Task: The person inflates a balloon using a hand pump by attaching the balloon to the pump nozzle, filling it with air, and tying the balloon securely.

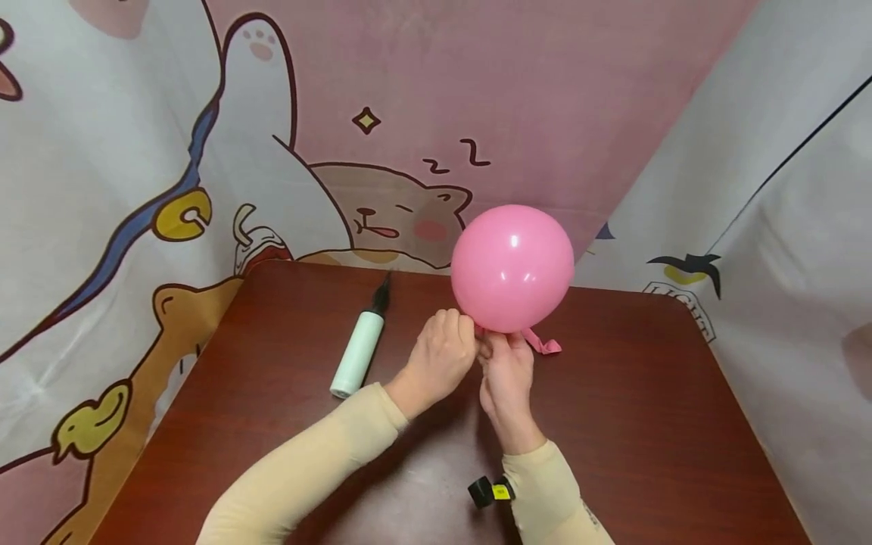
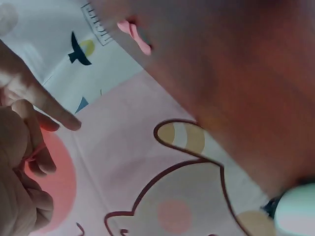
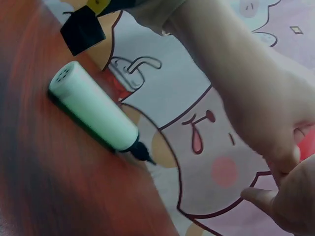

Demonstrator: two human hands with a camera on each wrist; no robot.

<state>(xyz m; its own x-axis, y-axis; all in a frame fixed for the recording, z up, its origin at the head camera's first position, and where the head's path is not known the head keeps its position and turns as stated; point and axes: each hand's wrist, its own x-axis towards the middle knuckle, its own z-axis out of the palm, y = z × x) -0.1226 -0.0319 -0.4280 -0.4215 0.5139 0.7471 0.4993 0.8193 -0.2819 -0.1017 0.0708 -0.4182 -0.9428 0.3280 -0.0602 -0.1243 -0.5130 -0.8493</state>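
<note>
A round, inflated pink balloon (image 1: 512, 265) stands above the table, its neck at my two hands. My left hand (image 1: 443, 348), fingers curled, pinches the neck; in the left wrist view a thin stretched pink strand (image 2: 34, 155) shows at its fingertips. Close against it, my right hand (image 1: 509, 371) holds the neck area from below, with one finger (image 2: 61, 115) stretched out. The right hand's exact grip is partly hidden by the balloon and the other hand. In the right wrist view the balloon (image 3: 307, 145) is only a sliver at the right edge.
A pale green hand pump (image 1: 359, 354) with a black nozzle lies on the brown table (image 1: 633, 424), left of the hands. Behind the balloon lies a limp pink strip (image 1: 543, 345), like a deflated balloon. Cartoon-printed cloth (image 1: 579, 91) hangs around the table's back and sides.
</note>
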